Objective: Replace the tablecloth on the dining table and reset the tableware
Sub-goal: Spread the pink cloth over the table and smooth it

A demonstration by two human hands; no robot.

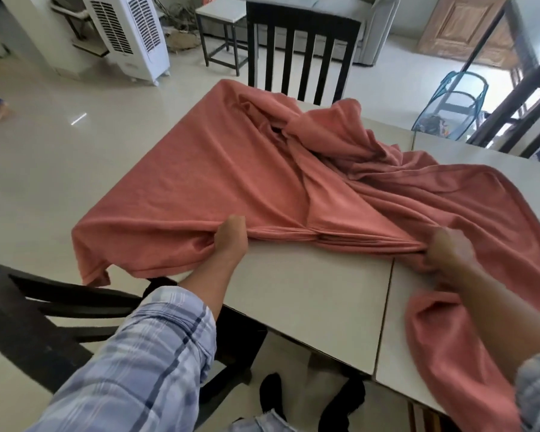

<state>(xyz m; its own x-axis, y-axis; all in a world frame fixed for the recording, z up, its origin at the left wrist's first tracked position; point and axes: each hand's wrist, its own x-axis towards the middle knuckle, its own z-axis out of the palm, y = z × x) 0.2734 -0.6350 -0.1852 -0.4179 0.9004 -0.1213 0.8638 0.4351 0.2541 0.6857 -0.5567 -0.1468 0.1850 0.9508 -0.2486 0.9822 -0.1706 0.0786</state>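
A salmon-pink tablecloth (219,169) lies rumpled over the beige dining table (309,291). It is bunched into folds at the middle and far side and hangs off the left corner and the near right edge. My left hand (229,240) grips the near hem of the cloth on the left. My right hand (446,249) grips the same hem further right, and the hem is gathered into tight pleats between the two hands. The near part of the tabletop is bare. No tableware is in view.
A dark wooden chair (303,51) stands at the far side of the table and another (44,313) at the near left. A white air cooler (128,32), a small side table (222,23), a grey sofa (365,26) and a blue mesh basket (449,107) stand on the tiled floor beyond.
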